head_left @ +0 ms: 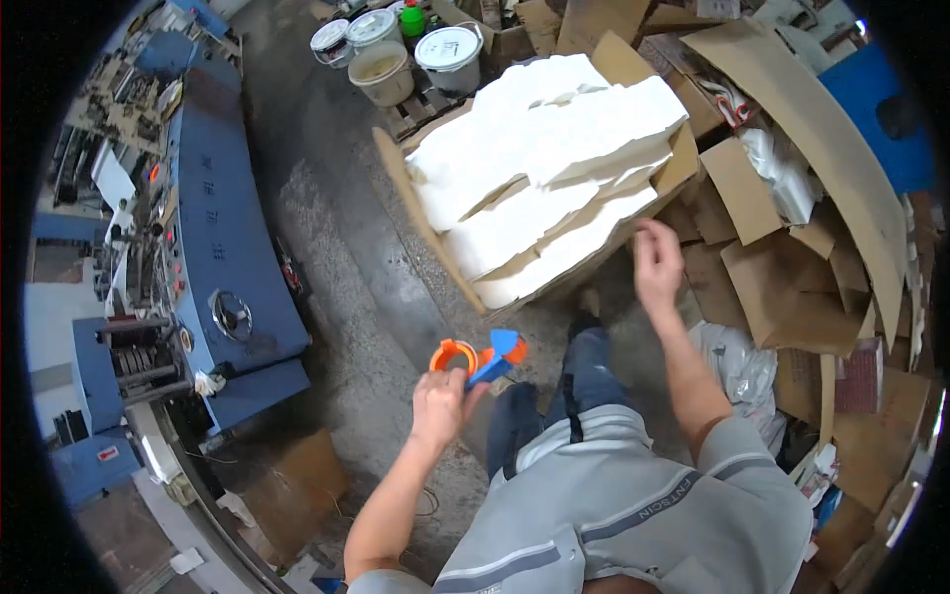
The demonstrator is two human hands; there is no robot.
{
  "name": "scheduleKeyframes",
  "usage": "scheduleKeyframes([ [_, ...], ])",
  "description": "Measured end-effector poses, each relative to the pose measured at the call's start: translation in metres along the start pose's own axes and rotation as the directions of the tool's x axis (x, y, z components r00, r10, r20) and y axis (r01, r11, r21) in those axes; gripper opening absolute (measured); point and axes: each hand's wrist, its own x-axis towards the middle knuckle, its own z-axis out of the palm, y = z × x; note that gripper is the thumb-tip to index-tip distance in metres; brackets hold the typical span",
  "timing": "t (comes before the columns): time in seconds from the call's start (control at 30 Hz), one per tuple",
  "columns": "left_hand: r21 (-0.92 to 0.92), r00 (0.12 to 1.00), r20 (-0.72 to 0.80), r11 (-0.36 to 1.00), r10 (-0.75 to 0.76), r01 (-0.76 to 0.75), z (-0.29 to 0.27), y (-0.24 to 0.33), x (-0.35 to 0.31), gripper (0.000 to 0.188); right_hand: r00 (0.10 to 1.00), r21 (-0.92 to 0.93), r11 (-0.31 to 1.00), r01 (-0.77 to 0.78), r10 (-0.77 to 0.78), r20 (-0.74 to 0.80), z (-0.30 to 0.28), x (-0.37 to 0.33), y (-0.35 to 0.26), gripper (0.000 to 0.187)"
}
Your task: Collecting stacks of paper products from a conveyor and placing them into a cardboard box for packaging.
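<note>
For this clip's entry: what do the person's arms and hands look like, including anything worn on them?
The left hand and right hand are ungloved, with no watch or bracelet visible. Both forearms are bare. The right sleeve is short, grey, with a darker stripe; only a grey edge of the left sleeve shows.

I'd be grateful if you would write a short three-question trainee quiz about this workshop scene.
1. Which hand holds the orange-and-blue tape dispenser?
2. True or false: the cardboard carton of white layered material has its top open.
3. The blue machine with a handwheel stands: A) on the person's left; B) on the person's right; C) behind the carton.

Key: 1. The left hand; 2. True; 3. A
</note>
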Motion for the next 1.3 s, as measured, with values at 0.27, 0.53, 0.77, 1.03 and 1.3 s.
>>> scheduleKeyframes([
  [0.27, -0.068, 0.992, -0.009, 0.99, 0.125, -0.125, 0.007, -0.102, 0.012, 0.034, 0.628, -0.127, 0.922, 0.365, -0.142, 0.765, 0.177, -0.078, -0.104, 0.037],
  [0.53, -0.205, 0.943, 0.078, 0.931, 0.323, -0.302, -0.006, -0.172, 0.072, 0.034, 0.634, -0.175, 0.947, 0.27, -0.038, 0.772, 0.164, -0.041, -0.098, 0.022],
  [0.77, -0.252, 0.813, 0.301, 0.864, 0.498, -0.435, -0.034, -0.203, 0.13, 0.033, 0.627, -0.153, 0.958, 0.244, -0.035, 0.778, 0.165, -0.065, -0.094, 0.037],
  [1.03, -0.366, 0.695, 0.373, 0.786, 0.615, -0.498, -0.04, -0.216, 0.176, 0.035, 0.589, -0.273, 0.934, 0.23, 0.09, 0.803, 0.183, -0.089, -0.124, 0.054],
  [1.3, -0.431, 0.611, 0.298, 0.675, 0.733, -0.599, -0.036, -0.234, 0.191, 0.036, 0.668, -0.491, 0.859, 0.141, 0.284, 0.688, 0.201, -0.107, -0.144, 0.038],
])
